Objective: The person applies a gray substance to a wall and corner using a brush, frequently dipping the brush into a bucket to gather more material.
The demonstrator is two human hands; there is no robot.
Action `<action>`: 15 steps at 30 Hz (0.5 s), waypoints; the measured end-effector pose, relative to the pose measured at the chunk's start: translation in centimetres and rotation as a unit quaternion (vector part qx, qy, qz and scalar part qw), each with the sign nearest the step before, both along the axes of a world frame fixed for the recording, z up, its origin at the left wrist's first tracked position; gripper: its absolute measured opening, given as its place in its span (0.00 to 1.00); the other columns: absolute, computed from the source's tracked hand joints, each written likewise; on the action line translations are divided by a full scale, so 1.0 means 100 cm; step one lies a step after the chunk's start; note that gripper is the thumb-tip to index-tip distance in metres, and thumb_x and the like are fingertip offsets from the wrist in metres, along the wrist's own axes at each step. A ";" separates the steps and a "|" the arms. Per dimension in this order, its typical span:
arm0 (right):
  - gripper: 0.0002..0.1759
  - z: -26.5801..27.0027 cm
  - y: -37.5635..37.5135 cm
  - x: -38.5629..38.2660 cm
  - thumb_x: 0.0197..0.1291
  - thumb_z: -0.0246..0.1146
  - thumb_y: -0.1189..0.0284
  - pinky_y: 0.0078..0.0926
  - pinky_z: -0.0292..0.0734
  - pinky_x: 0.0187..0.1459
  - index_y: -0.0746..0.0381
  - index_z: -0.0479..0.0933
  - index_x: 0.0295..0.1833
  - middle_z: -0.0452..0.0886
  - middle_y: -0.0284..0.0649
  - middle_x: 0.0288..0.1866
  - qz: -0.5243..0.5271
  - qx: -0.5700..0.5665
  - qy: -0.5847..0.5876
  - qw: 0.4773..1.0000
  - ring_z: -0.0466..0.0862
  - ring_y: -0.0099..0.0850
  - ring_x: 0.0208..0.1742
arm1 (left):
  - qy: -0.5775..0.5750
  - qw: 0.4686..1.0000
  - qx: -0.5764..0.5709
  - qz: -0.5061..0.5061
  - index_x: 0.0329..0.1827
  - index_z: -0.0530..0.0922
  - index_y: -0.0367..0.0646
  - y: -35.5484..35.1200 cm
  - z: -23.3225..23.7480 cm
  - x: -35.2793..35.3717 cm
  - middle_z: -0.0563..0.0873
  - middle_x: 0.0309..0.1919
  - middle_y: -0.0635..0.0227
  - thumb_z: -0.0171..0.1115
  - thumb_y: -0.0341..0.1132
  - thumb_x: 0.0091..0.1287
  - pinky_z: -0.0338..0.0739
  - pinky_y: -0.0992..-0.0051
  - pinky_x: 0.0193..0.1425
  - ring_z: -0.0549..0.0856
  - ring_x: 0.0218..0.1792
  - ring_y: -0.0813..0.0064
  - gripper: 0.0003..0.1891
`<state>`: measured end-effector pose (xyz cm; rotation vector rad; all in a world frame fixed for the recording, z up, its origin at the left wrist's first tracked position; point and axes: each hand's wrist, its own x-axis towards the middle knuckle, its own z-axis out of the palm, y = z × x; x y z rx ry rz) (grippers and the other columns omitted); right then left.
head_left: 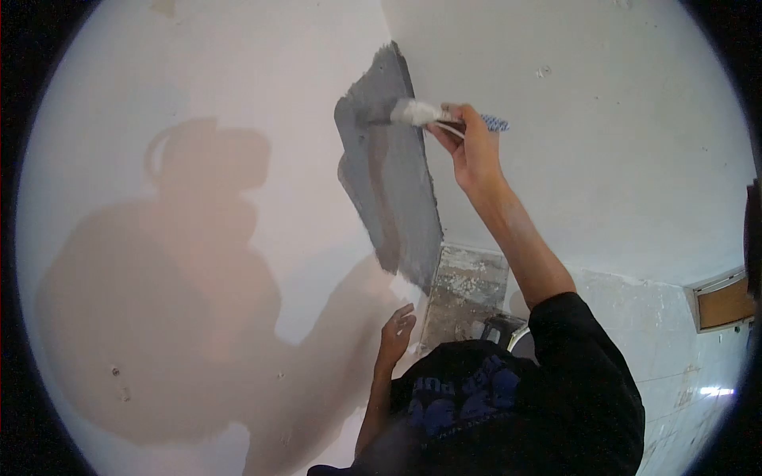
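My right hand (470, 143) is closed around the handle of a paintbrush (413, 113), held sideways against the wall. Its whitish head is smeared by motion, and a blue-and-white patterned end sticks out behind my fingers. The brush tip meets a dark grey coated patch (401, 174) that runs down the white wall beside the corner, with a browner streak along its middle. Lower down, my left hand (395, 337) is near the wall below the patch, fingers loosely bent and apart, with nothing seen in it.
The white wall (302, 71) and an adjoining wall (571, 159) meet at the corner. Below are a stained floor (468, 278), a partly hidden round-rimmed container (521, 341) and a brown panel (724, 305) at far right. A large shadow falls on the left wall.
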<state>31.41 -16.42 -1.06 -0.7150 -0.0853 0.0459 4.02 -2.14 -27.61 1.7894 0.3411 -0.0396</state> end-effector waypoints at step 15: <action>0.11 0.030 0.005 0.019 0.62 0.56 0.74 0.28 0.85 0.55 0.74 0.74 0.43 0.77 0.46 0.44 -0.003 0.035 -0.017 0.999 0.82 0.38 0.47 | 0.002 1.000 0.019 -0.002 0.64 0.74 0.38 -0.001 0.010 0.001 0.82 0.57 0.56 0.57 0.38 0.73 0.75 0.67 0.61 0.82 0.56 0.64 0.20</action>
